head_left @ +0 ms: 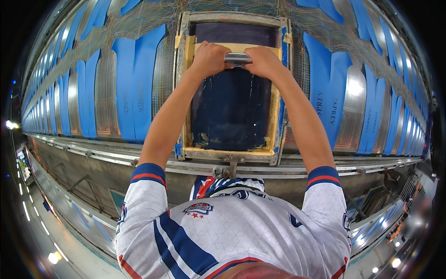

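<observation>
A screen-printing frame (234,17) lies on the long table in front of me, its inner border lined with yellowish tape. Dark navy ink covers the mesh (231,109), wet and glossy with a few streaks. Near the far end of the frame, a squeegee (238,58) with a metallic grip spans the mesh. My left hand (210,59) is closed around its left part and my right hand (264,61) around its right part. Both arms reach straight forward. The squeegee's blade is hidden beneath my hands.
Blue fabric pieces (144,86) lie flat in rows to the left, and more blue pieces (327,88) with dark printed lettering lie to the right. A metal rail (111,154) runs along the table's near edge. At far right, a blurred person (416,221) is in the aisle.
</observation>
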A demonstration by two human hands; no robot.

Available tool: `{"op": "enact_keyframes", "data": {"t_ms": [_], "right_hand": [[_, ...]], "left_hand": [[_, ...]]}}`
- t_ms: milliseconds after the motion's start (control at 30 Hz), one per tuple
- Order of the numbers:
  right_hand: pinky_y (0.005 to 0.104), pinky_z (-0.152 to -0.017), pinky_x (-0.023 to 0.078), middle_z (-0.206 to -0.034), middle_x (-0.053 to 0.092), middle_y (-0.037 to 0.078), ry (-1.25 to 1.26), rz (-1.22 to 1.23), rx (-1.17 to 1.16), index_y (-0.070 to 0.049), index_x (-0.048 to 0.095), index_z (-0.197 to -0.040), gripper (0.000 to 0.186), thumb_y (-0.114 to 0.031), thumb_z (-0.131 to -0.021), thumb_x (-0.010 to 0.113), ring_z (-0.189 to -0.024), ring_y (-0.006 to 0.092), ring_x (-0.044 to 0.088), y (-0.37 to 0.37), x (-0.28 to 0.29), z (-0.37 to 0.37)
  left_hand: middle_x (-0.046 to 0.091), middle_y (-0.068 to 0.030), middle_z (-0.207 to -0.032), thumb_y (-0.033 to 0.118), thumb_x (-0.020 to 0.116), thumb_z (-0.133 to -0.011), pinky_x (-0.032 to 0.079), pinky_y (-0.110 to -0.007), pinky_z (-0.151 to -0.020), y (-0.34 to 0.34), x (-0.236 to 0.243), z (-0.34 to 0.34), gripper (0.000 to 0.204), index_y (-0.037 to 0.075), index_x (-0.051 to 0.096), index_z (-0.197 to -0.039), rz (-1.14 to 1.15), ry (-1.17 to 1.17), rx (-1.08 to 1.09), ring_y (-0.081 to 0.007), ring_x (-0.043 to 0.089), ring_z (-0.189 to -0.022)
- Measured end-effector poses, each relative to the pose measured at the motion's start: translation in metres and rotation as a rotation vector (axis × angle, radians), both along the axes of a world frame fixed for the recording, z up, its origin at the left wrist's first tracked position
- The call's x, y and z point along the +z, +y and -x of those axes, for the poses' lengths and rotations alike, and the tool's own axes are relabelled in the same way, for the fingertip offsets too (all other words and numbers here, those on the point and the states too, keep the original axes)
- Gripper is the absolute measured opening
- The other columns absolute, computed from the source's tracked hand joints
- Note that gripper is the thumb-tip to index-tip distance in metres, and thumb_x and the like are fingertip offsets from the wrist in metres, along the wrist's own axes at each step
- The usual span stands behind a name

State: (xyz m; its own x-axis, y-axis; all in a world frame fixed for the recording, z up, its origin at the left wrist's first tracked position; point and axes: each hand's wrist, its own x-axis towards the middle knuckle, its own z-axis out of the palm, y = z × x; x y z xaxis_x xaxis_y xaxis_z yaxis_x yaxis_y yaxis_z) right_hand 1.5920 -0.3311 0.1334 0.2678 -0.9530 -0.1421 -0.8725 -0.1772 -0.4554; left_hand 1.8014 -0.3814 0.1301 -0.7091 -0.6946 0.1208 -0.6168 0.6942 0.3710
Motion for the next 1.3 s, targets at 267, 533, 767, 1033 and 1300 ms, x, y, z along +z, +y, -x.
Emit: {"op": "enact_keyframes", "data": {"t_ms": [267,533,767,1033,1300], "right_hand": [[0.0454,-0.086,0.046,-0.08,0.067,0.015,-0.025,0.114,0.069,-0.007,0.065,-0.083,0.011,-0.009,-0.073,0.07,-0.086,0.0332,0.065,0.156,-0.007,-0.048],[0.0428,-0.086,0.046,-0.081,0.067,0.013,0.024,0.109,0.131,-0.008,0.067,-0.087,0.018,-0.021,-0.077,0.075,-0.088,0.0317,0.064,0.139,-0.001,-0.035],[0.0473,-0.092,0.051,-0.092,0.073,0.019,0.092,-0.096,0.004,-0.007,0.071,-0.092,0.022,-0.025,-0.08,0.073,-0.089,0.0377,0.07,-0.006,0.011,0.0],[0.0488,-0.08,0.05,-0.08,0.069,0.016,0.029,0.101,0.03,-0.007,0.066,-0.084,0.016,-0.018,-0.076,0.074,-0.083,0.0373,0.067,0.067,-0.001,-0.02],[0.0398,-0.093,0.044,-0.086,0.066,0.008,-0.098,0.121,0.059,-0.008,0.064,-0.091,0.022,-0.012,-0.072,0.073,-0.093,0.0282,0.062,0.219,-0.012,-0.059]], "left_hand": [[0.067,-0.0048,-0.075,0.018,0.083,-0.064,0.042,-0.04,-0.074,0.157,-0.008,-0.047,0.017,0.014,0.069,-0.073,0.069,0.099,-0.001,-0.0249,0.064,-0.072],[0.067,-0.0036,-0.075,0.024,0.085,-0.066,0.04,-0.041,-0.08,0.14,-0.001,-0.04,0.021,0.014,0.068,-0.075,0.012,0.024,-0.021,-0.0237,0.067,-0.078],[0.07,-0.0081,-0.074,0.034,0.086,-0.07,0.044,-0.043,-0.081,-0.006,0.001,0.002,0.028,0.013,0.071,-0.079,0.037,-0.061,-0.011,-0.0314,0.067,-0.075],[0.069,-0.0071,-0.072,0.029,0.087,-0.067,0.043,-0.043,-0.078,0.063,-0.014,-0.017,0.025,0.012,0.069,-0.075,0.057,0.054,-0.025,-0.0297,0.067,-0.075],[0.069,-0.0022,-0.076,0.015,0.082,-0.065,0.039,-0.039,-0.077,0.217,-0.014,-0.062,0.018,0.013,0.07,-0.077,-0.008,0.089,0.019,-0.0233,0.064,-0.071]]}}
